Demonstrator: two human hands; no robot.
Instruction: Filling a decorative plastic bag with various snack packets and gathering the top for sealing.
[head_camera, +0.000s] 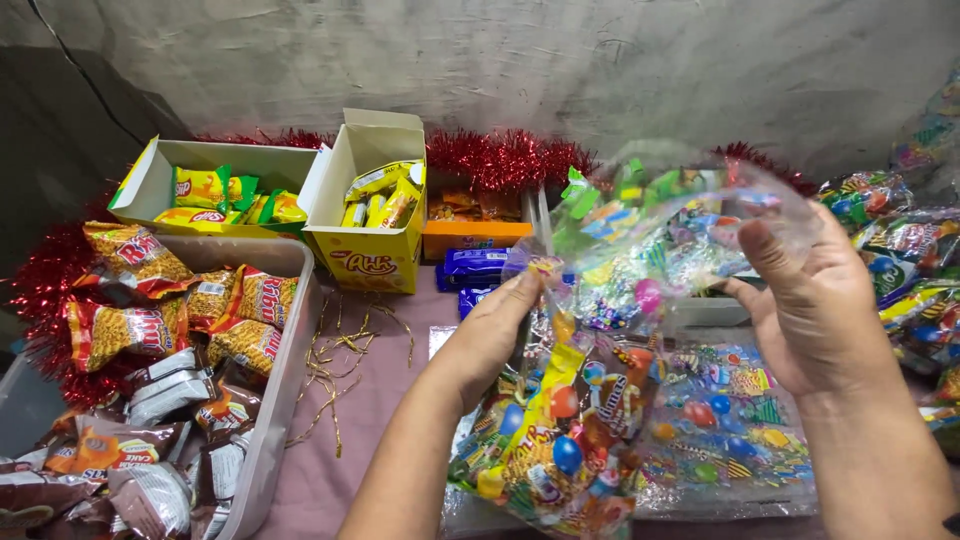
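Clear printed plastic bag (660, 240) held open by left hand (495, 335) and right hand (815, 300), both pinching its rim. Nothing inside yet, apparently; colourful snack packets (560, 440) below not yet packed.

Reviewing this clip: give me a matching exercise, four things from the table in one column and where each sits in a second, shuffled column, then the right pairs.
Things:
1. clear printed bag
2. yellow box
3. gold twist ties
4. grey tub

Places:
A. loose on the pink cloth
B. far left, full of snack packets
C. between left hand and right hand
D. upright before the red tinsel

Pairs: 1-C, 2-D, 3-A, 4-B
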